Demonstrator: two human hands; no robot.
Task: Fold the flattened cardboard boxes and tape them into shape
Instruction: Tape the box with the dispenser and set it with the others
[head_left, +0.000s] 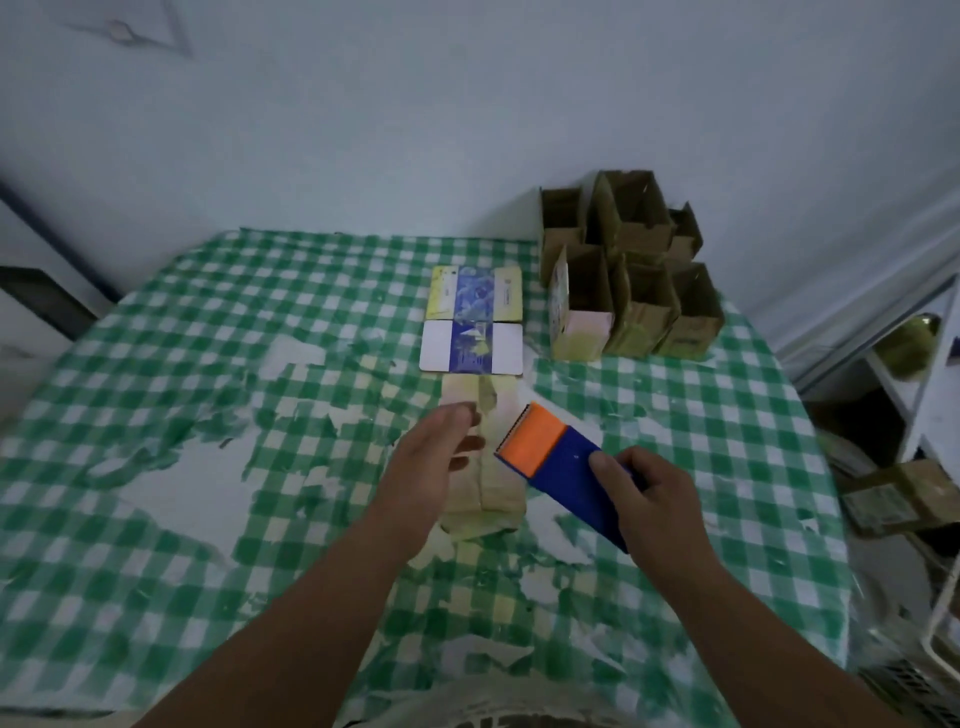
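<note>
Two bare hands worked over a flat cardboard box on a worn checked worktop.

The left hand, fingers loosely spread, rested on the pale, creased cardboard box; the right hand gripped a blue-and-orange tape dispenser beside it, its grip curled round the blue body.

Table: 2 flat boxes at centre, end to end; folded boxes stacked behind-right; tape dispenser before them.

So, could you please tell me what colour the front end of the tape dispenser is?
Orange; the blue plastic tape dispenser in the right hand shows it, head view.
</note>
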